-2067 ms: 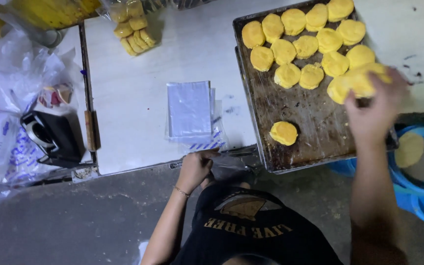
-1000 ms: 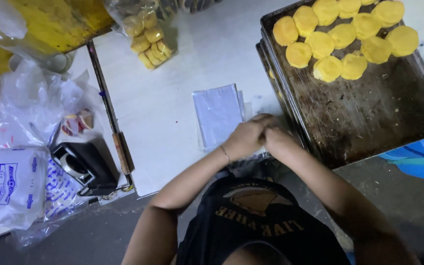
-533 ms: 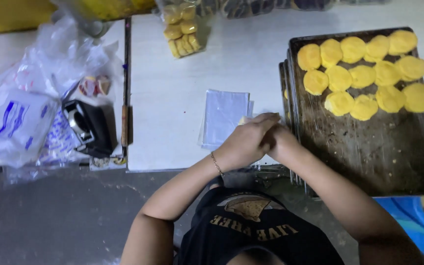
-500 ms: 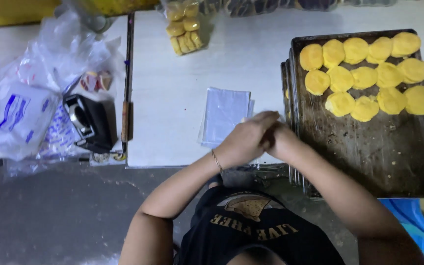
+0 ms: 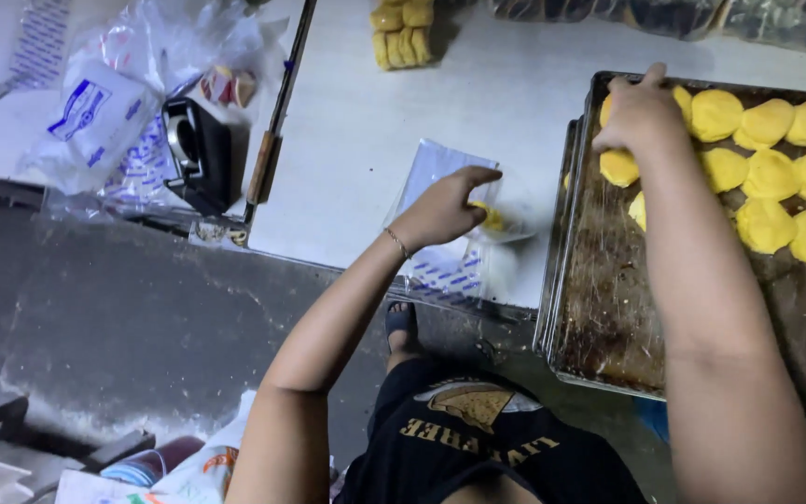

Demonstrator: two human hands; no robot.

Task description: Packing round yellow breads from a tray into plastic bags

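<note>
We are pinching a clear bag [image 5: 464, 219] with our left hand [image 5: 442, 207]; our right hand [image 5: 641, 112] is closing on a yellow cake [image 5: 619, 166] on the tray [image 5: 608, 317].

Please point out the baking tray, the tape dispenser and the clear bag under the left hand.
tray [image 5: 608, 327], head view, bare floor.
tape dispenser [image 5: 200, 154], head view, black body.
bag [image 5: 440, 271], head view, printed lower part.

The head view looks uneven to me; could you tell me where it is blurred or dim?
Head view: motion blur smears the clear bag by the left hand; the right hand and tray are sharper; the floor lies dim.
</note>
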